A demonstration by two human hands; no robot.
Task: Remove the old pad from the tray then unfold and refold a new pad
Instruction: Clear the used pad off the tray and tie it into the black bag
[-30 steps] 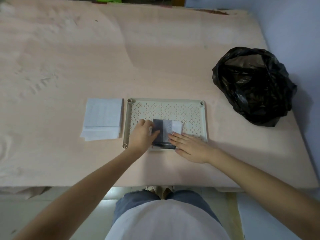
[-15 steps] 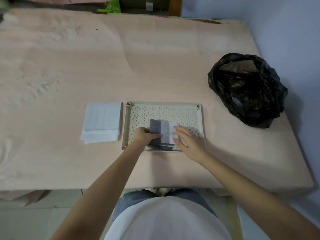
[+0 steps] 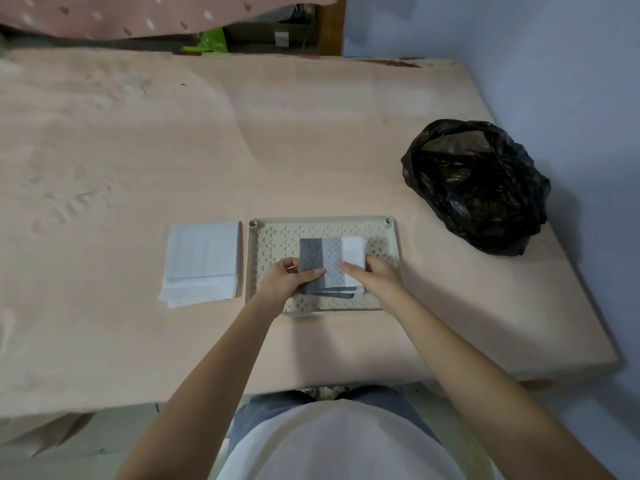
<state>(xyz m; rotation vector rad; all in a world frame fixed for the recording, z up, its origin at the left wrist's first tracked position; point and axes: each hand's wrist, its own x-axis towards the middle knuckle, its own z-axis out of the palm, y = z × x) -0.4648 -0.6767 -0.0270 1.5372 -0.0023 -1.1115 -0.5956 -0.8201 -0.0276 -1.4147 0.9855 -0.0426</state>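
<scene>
A folded pad (image 3: 330,261) with dark grey, light grey and white bands is held just above the cream perforated tray (image 3: 277,237). My left hand (image 3: 285,280) grips its dark grey left edge, thumb on top. On the white right edge, my right hand (image 3: 372,275) pinches it between fingers and thumb. The pad's lower folds hang close to the tray floor. A stack of folded white pads (image 3: 202,263) lies on the table just left of the tray.
A crumpled black plastic bag (image 3: 479,187) sits open at the right, near the table's right edge and the blue wall. The table (image 3: 173,150) has a pale pink top; its front edge is close to my body.
Both hands went from pressing flat on the pad to gripping its two side edges. The pad has risen slightly off the tray floor and shows more of its banded face.
</scene>
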